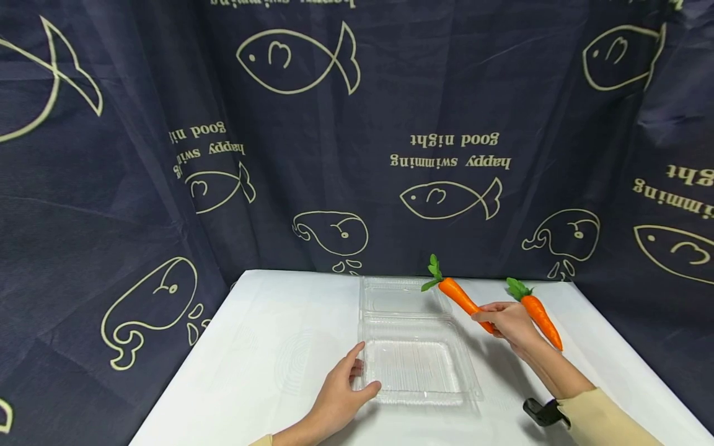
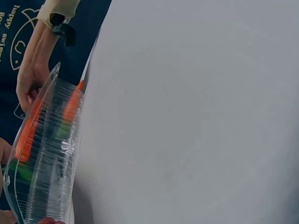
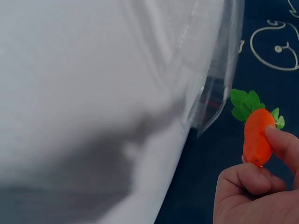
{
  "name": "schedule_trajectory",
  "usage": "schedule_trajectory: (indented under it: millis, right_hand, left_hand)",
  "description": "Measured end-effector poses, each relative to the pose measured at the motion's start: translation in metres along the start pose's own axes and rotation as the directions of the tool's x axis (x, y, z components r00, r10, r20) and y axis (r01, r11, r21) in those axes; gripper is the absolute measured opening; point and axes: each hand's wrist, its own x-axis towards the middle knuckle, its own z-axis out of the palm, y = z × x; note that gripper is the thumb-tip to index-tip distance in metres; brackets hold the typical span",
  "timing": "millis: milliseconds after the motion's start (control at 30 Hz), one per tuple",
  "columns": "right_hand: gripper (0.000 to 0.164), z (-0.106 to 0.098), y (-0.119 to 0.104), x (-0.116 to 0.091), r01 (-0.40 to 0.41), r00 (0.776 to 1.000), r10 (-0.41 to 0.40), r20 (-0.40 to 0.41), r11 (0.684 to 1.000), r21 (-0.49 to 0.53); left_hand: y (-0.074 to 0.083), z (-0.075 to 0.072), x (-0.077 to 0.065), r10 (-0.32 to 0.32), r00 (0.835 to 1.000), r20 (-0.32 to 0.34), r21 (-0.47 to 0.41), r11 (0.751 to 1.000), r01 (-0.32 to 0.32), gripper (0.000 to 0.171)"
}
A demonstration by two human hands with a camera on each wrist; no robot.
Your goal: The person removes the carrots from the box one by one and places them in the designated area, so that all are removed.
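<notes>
My right hand (image 1: 509, 323) pinches an orange carrot (image 1: 458, 296) near its tapered tip, and its green leaves point up and to the left. In the right wrist view the thumb and curled fingers hold this carrot (image 3: 258, 137) off the table. A clear plastic clamshell box (image 1: 414, 365) lies unfolded with its lid (image 1: 403, 298) behind it. At the box's left front side is my left hand (image 1: 341, 390), thumb and fingers spread around the rim; the fingertips are partly hidden. A second carrot (image 1: 541, 319) lies on the table just beyond the right hand.
The white table (image 1: 268, 347) reaches back to a dark blue cloth (image 1: 334, 155) printed with fish and whales. That cloth also hangs at the left and right sides. A black strap device (image 1: 543, 412) sits on the right wrist.
</notes>
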Motion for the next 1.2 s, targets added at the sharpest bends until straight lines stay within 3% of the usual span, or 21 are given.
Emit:
schedule_trajectory:
  millis: [633, 1033, 1200]
  right_hand:
    - [0.036, -0.021, 0.038, 0.022, -0.076, 0.986, 0.075, -0.152, 0.997, -0.001]
    - [0.035, -0.029, 0.064, 0.035, -0.155, 0.967, 0.148, -0.206, 0.988, -0.015]
    - [0.037, -0.028, 0.069, 0.037, -0.142, 0.967, 0.136, -0.216, 0.99, -0.013]
  left_hand:
    - [0.0, 0.0, 0.001, -0.004, 1.0, -0.002, 0.003, 1.0, 0.004, 0.08]
    - [-0.001, 0.0, -0.001, 0.014, 1.0, -0.004, 0.005, 1.0, -0.014, 0.08]
    - [-0.001, 0.0, 0.0, 0.001, 1.0, -0.005, 0.0, 1.0, -0.001, 0.08]
